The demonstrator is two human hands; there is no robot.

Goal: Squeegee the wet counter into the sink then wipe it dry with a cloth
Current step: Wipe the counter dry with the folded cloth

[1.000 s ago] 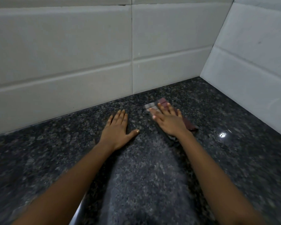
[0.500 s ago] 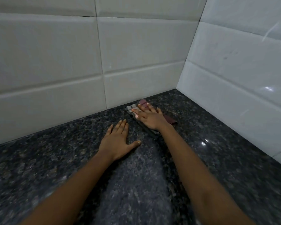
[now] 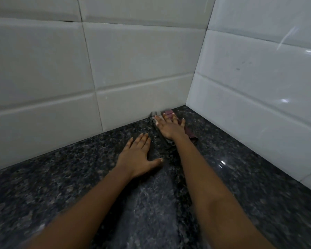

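The right hand (image 3: 170,127), fingers spread flat in a pressing grip, pins the cloth (image 3: 188,132) to the desk (image 3: 241,155). It has slid farther, now touching the far tiled wall (image 3: 133,69) near the corner. The left hand (image 3: 138,156) stays splayed, empty. Drying has probably reached the back edge.

- The counter (image 3: 241,186) is dark speckled stone, polished and glossy, with bright glints of light at the right.
- A duller, greyish streak runs down the counter between the two forearms.
- The wall tiles (image 3: 142,56) are white glazed ceramic, smooth, shinier on the right wall.
- The cloth (image 3: 189,132) at the far corner is soft matt fabric, maroon with grey stripes.
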